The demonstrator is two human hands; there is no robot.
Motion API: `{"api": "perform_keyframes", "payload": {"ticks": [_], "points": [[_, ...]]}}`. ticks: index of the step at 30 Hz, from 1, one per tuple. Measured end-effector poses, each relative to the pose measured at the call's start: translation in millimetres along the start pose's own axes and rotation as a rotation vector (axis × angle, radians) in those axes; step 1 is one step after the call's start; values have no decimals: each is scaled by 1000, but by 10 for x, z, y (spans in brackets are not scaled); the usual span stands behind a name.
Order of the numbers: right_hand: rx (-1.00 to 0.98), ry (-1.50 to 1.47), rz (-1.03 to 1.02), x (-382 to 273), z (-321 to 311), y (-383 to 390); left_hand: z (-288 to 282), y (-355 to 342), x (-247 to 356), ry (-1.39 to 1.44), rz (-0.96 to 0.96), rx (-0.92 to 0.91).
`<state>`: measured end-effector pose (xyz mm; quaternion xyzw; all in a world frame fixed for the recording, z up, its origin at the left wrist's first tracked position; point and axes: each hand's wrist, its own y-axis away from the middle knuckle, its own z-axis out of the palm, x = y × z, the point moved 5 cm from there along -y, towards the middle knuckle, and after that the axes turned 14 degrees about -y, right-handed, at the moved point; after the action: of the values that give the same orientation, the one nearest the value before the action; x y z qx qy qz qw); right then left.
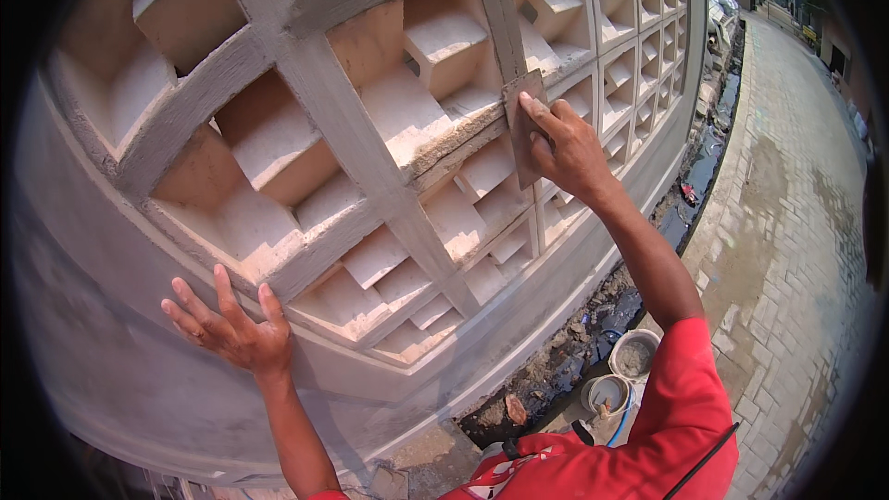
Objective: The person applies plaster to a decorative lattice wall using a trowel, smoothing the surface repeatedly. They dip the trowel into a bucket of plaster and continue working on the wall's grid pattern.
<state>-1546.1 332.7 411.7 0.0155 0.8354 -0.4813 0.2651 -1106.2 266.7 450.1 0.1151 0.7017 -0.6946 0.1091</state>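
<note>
A pale wall of ventilation blocks, with deep square openings and grey mortar joints, fills most of the view. My right hand grips a thin, flat rectangular scraper. Its index finger lies along the blade, which rests against a joint between blocks. Whether the scraper has a handle is hidden by the hand. Lower on the left, my left hand is spread with its fingers apart and holds nothing. Its fingertips rest on the smooth plastered band just under the blocks.
Two buckets stand below my right arm: one with grey material and one with a murky grey liquid. A narrow drainage ditch with dark water and rubble follows the wall's foot. Beyond it runs a paved road. A blue hose lies beside the buckets.
</note>
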Motion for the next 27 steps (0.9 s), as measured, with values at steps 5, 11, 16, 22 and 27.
{"api": "perform_keyframes", "payload": {"ticks": [5,11,16,22,27], "points": [[-121,-514,38,248,-336,263,-22,-18,-63,-16,3,17],[-20,-957,177,317,-819,-852,-17,-26,-38,-25,12,26],[-140,-954,125,255,-753,-1259,-1,-15,-46,-29,10,13],[-172,-903,128,155,-707,-1263,-5,-9,-56,-12,11,25],[-228,-767,240,332,-575,-874,-16,0,-34,-7,8,12]]}}
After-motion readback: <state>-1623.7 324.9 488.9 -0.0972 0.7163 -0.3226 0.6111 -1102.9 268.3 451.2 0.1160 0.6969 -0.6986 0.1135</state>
